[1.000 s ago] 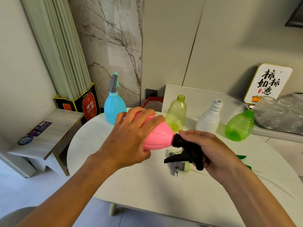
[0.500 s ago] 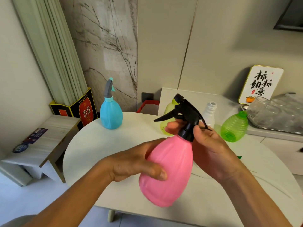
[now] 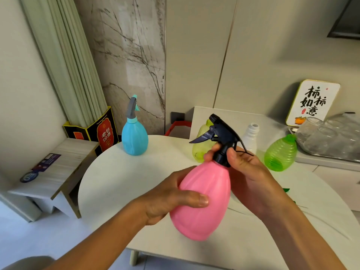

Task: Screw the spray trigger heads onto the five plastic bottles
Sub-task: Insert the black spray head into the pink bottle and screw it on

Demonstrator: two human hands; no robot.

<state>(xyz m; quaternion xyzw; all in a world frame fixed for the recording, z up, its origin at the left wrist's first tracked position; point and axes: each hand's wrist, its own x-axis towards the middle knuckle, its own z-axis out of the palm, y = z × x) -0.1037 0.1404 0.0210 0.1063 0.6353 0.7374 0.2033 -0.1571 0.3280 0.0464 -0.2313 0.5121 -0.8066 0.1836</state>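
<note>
Pink bottle (image 3: 202, 199) is held up above the round white table (image 3: 120, 178), roughly upright and leaning slightly to the right, with a black trigger head (image 3: 220, 137) sitting on its neck. The left hand (image 3: 167, 199) is wrapped round the bottle's belly from the left, thumb pressed flat across the front of the pink plastic, fingers out of sight behind it. The right hand (image 3: 247, 176) is closed on the black collar at the base of the trigger head, thumb on the near right side and fingertips curled round from behind on the left; the lever of the head points left and the nozzle sits at the top. Whether the collar is fully seated on the neck cannot be told.

On the far left part of the table stands a blue bottle (image 3: 134, 140) with a grey trigger head (image 3: 132, 108) already fitted. Behind the pink bottle, partly hidden by it, is a yellow-green bottle (image 3: 198, 147). To the right of that stands a white bottle (image 3: 251, 137) with its threaded neck open, and further right a round ribbed green bottle (image 3: 280, 152), also without a head. A thin clear tube (image 3: 331, 227) lies on the table by the right forearm.

Off the table, a sign with black lettering (image 3: 313, 102) leans on the wall on the right, above a tray of glass cups (image 3: 331, 137). A low wooden bench (image 3: 56, 172) stands at the left
</note>
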